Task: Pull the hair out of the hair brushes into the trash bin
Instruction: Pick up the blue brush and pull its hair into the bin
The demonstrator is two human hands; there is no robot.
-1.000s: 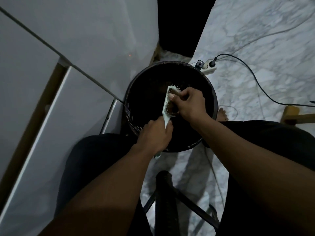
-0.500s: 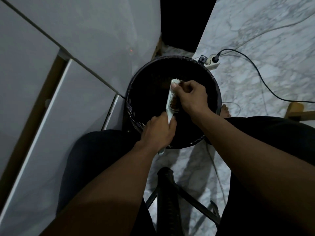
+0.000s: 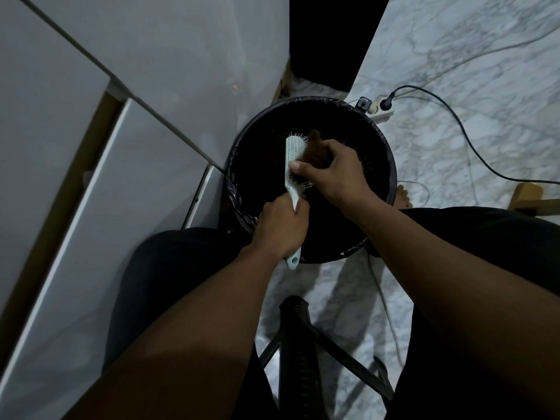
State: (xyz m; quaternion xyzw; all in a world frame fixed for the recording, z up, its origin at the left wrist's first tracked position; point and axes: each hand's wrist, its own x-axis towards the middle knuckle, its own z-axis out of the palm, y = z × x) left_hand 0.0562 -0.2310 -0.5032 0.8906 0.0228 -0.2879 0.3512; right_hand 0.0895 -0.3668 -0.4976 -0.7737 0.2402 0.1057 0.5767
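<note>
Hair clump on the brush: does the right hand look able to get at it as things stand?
Probably yes: the right hand already pinches the hair clump, while the left hand holds the brush over the trash bin.

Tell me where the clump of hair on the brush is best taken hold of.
Probably at the hair clump's loose upper end, coming from the bristle side, where the right hand already pinches it. The left hand holds the brush by its handle, on edge over the trash bin, bristles facing right.
</note>
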